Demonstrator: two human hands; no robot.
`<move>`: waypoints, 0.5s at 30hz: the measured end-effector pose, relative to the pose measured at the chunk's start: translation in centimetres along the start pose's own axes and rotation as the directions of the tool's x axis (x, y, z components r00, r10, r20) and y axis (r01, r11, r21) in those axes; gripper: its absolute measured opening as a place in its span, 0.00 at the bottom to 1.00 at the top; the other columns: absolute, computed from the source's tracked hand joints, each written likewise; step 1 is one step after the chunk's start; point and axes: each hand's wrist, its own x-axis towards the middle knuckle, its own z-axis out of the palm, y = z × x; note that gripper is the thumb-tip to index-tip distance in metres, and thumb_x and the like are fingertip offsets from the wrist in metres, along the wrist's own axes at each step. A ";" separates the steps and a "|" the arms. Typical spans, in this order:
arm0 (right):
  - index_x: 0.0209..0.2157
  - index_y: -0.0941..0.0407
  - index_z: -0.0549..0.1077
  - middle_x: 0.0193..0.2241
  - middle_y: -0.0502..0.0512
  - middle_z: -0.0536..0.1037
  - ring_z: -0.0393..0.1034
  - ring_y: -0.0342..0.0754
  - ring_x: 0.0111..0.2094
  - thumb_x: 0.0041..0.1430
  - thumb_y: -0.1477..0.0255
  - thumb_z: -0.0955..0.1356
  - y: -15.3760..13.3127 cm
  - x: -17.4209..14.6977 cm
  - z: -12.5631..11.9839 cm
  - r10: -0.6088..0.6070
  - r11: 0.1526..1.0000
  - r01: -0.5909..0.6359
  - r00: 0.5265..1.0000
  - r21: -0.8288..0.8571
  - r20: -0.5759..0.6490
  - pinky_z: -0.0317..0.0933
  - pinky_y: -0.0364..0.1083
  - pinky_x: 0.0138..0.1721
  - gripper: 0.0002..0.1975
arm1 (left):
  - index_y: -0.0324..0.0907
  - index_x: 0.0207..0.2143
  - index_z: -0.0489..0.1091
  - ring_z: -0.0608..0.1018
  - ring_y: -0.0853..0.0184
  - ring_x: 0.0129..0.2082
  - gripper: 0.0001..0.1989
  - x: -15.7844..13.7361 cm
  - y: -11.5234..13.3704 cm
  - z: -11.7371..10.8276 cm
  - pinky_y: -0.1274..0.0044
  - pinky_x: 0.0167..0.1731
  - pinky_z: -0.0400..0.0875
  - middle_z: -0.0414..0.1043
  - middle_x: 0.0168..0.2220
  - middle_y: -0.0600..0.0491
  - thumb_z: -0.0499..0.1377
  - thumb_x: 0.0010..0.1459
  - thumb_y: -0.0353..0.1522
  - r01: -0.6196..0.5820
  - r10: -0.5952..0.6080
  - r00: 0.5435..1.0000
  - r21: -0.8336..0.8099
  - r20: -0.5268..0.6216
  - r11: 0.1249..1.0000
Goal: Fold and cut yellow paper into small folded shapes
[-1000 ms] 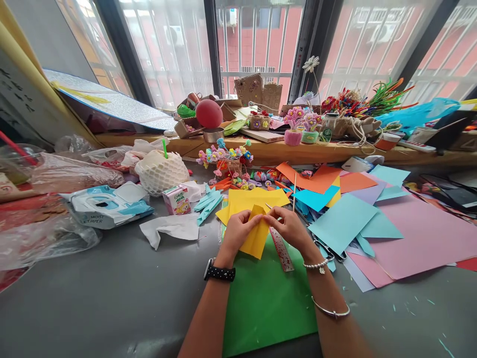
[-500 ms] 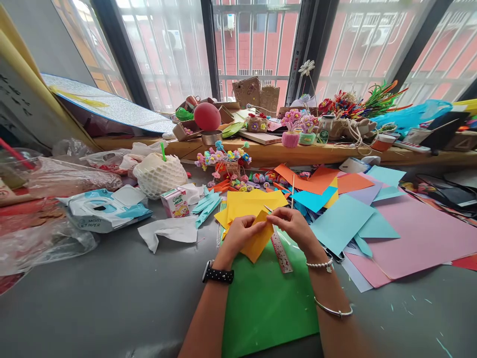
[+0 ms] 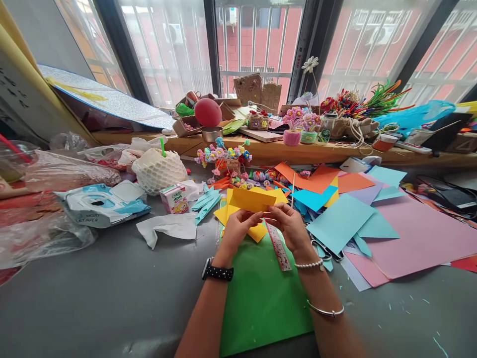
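Observation:
Both my hands hold one folded piece of yellow paper (image 3: 250, 199) above the far end of a green cutting mat (image 3: 268, 303). My left hand (image 3: 238, 229) pinches its lower left edge between thumb and fingers. At its right end, the fingers of my right hand (image 3: 289, 226) close on the paper. More yellow sheets (image 3: 257, 231) lie beneath and behind my hands. A patterned ruler (image 3: 279, 247) rests on the mat beside my right hand. Partly under blue paper, scissors (image 3: 323, 251) lie to the right of the right wrist.
Light blue sheets (image 3: 341, 223) and a large pink sheet (image 3: 428, 233) spread to the right. On the left are a wet-wipe pack (image 3: 102, 204), a small drink carton (image 3: 174, 200) and a white tissue (image 3: 169, 227). Crocheted flowers (image 3: 223, 159) stand behind, below a crowded wooden ledge (image 3: 261, 149).
The yellow paper has turned from a slanted upright position to lying lengthwise across, and moved up. My right hand has shifted slightly left and its grip has changed.

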 end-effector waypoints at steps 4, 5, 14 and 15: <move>0.21 0.58 0.68 0.20 0.47 0.68 0.63 0.39 0.23 0.38 0.65 0.70 -0.3 0.0 -0.2 -0.009 0.988 0.013 1.000 -0.154 0.029 0.58 0.39 0.25 0.11 | 0.35 0.26 0.71 0.73 0.67 0.27 0.14 0.2 -0.2 -0.3 0.75 0.32 0.66 0.73 0.25 0.50 0.61 0.39 0.38 -0.013 0.013 0.998 0.000 -0.062 1.000; 0.20 0.58 0.68 0.19 0.47 0.67 0.61 0.38 0.22 0.38 0.65 0.69 -0.3 0.0 -0.4 -0.018 0.980 0.025 0.999 -0.195 0.041 0.57 0.39 0.24 0.11 | 0.36 0.26 0.71 0.73 0.67 0.27 0.14 0.2 -0.2 -0.3 0.75 0.32 0.66 0.73 0.24 0.50 0.61 0.39 0.38 -0.011 0.010 0.998 -0.006 -0.069 1.000; 0.24 0.59 0.72 0.21 0.50 0.70 0.61 0.39 0.21 0.42 0.63 0.67 0.3 -0.1 -0.1 0.018 0.913 0.084 0.970 -0.400 0.243 0.57 0.40 0.24 0.13 | 0.37 0.25 0.69 0.72 0.69 0.27 0.14 0.1 -0.3 -0.3 0.78 0.30 0.66 0.71 0.24 0.52 0.59 0.42 0.40 -0.094 0.092 0.981 -0.002 -0.173 0.996; 0.24 0.59 0.72 0.21 0.50 0.70 0.61 0.40 0.22 0.43 0.63 0.66 0.2 -0.1 -0.1 0.019 0.902 0.098 0.964 -0.421 0.264 0.57 0.40 0.24 0.13 | 0.36 0.25 0.69 0.72 0.69 0.27 0.14 0.1 -0.3 -0.3 0.78 0.30 0.66 0.71 0.24 0.52 0.59 0.42 0.40 -0.088 0.087 0.985 -0.004 -0.151 0.996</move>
